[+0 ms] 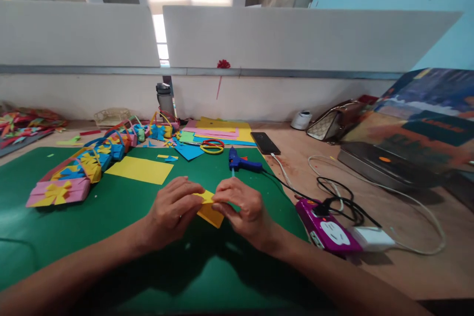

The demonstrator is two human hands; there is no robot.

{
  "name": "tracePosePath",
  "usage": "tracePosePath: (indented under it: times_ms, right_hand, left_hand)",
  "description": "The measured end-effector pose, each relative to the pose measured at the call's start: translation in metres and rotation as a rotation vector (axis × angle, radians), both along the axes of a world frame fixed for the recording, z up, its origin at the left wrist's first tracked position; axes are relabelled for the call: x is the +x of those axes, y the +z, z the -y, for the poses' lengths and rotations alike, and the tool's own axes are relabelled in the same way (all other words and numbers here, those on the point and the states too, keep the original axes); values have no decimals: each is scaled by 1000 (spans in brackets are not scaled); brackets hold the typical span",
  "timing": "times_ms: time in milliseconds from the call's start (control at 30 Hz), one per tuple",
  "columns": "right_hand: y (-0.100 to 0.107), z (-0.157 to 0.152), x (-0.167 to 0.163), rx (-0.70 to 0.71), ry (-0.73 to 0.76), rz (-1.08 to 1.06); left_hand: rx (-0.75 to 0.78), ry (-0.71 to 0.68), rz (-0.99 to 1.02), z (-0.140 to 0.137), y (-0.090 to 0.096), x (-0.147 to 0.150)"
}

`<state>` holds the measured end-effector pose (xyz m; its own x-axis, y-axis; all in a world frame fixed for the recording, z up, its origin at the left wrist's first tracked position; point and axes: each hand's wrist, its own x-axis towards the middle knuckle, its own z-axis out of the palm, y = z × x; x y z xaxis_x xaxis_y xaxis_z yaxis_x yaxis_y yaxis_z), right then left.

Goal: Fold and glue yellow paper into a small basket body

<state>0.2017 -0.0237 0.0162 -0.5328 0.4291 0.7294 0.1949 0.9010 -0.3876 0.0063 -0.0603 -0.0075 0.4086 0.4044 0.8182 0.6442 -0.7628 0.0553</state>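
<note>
Between my two hands is a small piece of folded yellow paper [212, 215], held up over the green mat [122, 266]. My left hand [174, 211] pinches its upper left part, and my right hand [242, 210] grips the upper right edge with thumb and fingers. Just beyond the right hand lies a blue glue gun [242, 162] with its cable running right. A flat yellow paper sheet [142, 170] rests on the mat beyond the left hand. Scissors with red and yellow handles [212, 147] lie farther back.
Small paper baskets with bows [94, 163] stand in a row at left. Coloured paper sheets [225, 131] are stacked at the back near a grey bottle [165, 101]. At right are a phone [265, 143], a purple power strip [326, 229], tangled cables and a dark case [385, 165].
</note>
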Motion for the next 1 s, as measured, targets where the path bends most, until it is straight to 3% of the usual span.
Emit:
tracePosePath:
  times_ms: [267, 467, 600, 800, 1000]
  right_hand:
    - [-12, 3, -8, 216, -14, 99]
    - [-11, 6, -9, 294, -15, 142]
    - [-8, 2, -5, 281, -22, 135]
    - [-7, -3, 1, 107, -117, 70]
    - [-14, -1, -6, 281, -58, 126]
  left_hand:
    - [-32, 72, -5, 8, 1, 6]
    - [-35, 54, 10, 10, 3, 7]
    - [-35, 64, 48, 9, 7, 5]
    - [-37, 103, 83, 6, 6, 3]
    - [-53, 85, 53, 8, 0, 8]
